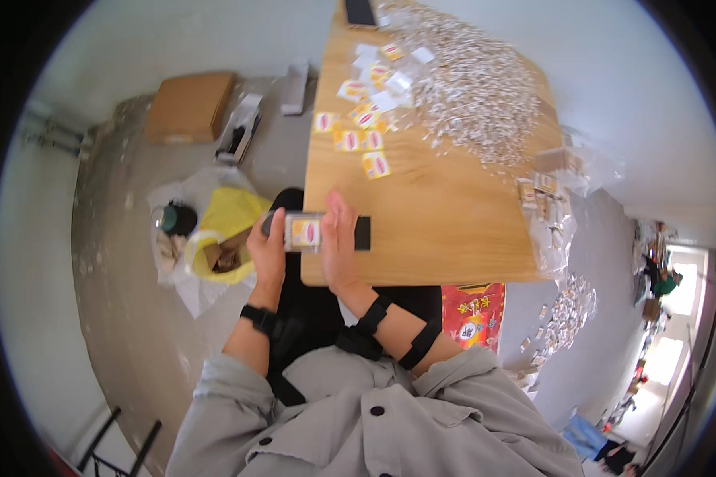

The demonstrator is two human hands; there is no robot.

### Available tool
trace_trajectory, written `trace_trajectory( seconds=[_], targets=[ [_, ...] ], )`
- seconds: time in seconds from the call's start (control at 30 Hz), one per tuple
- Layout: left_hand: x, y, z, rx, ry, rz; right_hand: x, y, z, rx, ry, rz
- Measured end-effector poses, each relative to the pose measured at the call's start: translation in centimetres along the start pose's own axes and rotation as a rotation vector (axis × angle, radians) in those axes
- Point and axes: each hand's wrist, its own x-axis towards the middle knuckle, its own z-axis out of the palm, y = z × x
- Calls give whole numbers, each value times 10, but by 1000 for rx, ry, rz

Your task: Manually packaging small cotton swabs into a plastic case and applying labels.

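My left hand (268, 246) is closed around the left end of a small clear plastic box (304, 232), just off the table's left front corner. A white and yellow card shows through the box's face, and pale sticks like cotton swabs show beside it. My right hand (339, 242) lies flat along the box's right end, fingers stretched out and touching it. Beside that hand a flat black object (363, 233) shows on the table (445, 230). Farther back are loose white and yellow cards (376, 164) and a large heap of cotton swabs (485, 87).
A phone (360, 13) lies at the far edge. Filled boxes (545, 199) sit in plastic at the table's right. On the floor are a yellow bag (235, 208), a dark bottle (177, 218), a cardboard box (189, 107), a red printed bag (473, 318) and scattered small packs (565, 314).
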Motion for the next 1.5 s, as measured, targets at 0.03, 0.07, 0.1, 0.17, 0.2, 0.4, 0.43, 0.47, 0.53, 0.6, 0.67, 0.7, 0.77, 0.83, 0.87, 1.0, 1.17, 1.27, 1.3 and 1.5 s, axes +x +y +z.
trace_trajectory(
  seconds=[0.03, 0.07, 0.1, 0.17, 0.2, 0.4, 0.43, 0.47, 0.53, 0.6, 0.67, 0.7, 0.77, 0.83, 0.87, 1.0, 1.17, 1.27, 1.3, 1.5],
  targets=[
    [0, -1, -1, 12, -16, -41, 1, 3, -4, 53, 11, 20],
    [0, -3, -5, -46, -25, -51, 2, 6, -7, 91, 53, 9],
    [2, -10, -14, -2, -45, -27, 6, 11, -13, 127, 94, -1],
    [2, -10, -29, 96, 22, 26, 21, 20, -41, -6, 172, -29],
    [2, -12, -34, 163, 78, 87, 27, 23, -57, -139, 220, -32],
    [-38, 75, 23, 490, -120, 576, 106, 17, -161, -518, 479, 17],
    [-46, 87, 34, 547, -251, 636, 119, 11, -166, -612, 440, 32],
    [-56, 88, 49, 576, -347, 658, 129, 8, -167, -600, 446, 28],
    [-74, 92, 81, 549, -599, 556, 151, 8, -175, -941, 362, -96],
    [-89, 80, 104, 662, -697, 736, 171, 15, -179, -965, 395, -88],
    [-99, 67, 116, 744, -753, 772, 186, 13, -179, -987, 424, -76],
    [-99, 58, 115, 831, -801, 781, 192, 5, -173, -972, 356, 50],
    [-99, 47, 118, 867, -823, 800, 198, 6, -180, -951, 307, 182],
    [-103, 44, 124, 990, -833, 915, 199, 25, -196, -927, 425, 55],
    [-104, 42, 125, 997, -845, 917, 196, 32, -201, -921, 432, 66],
    [-104, 43, 127, 1082, -834, 930, 179, 38, -219, -889, 412, -15],
    [-104, 42, 126, 1110, -825, 930, 144, 31, -245, -759, 357, -72],
    [-104, 39, 126, 1097, -814, 955, 123, 30, -259, -675, 326, -103],
    [-104, 39, 126, 1106, -814, 962, 115, 30, -261, -663, 299, -122],
    [-103, 39, 125, 1115, -801, 975, 84, 26, -255, -612, 175, -125]
  ],
)
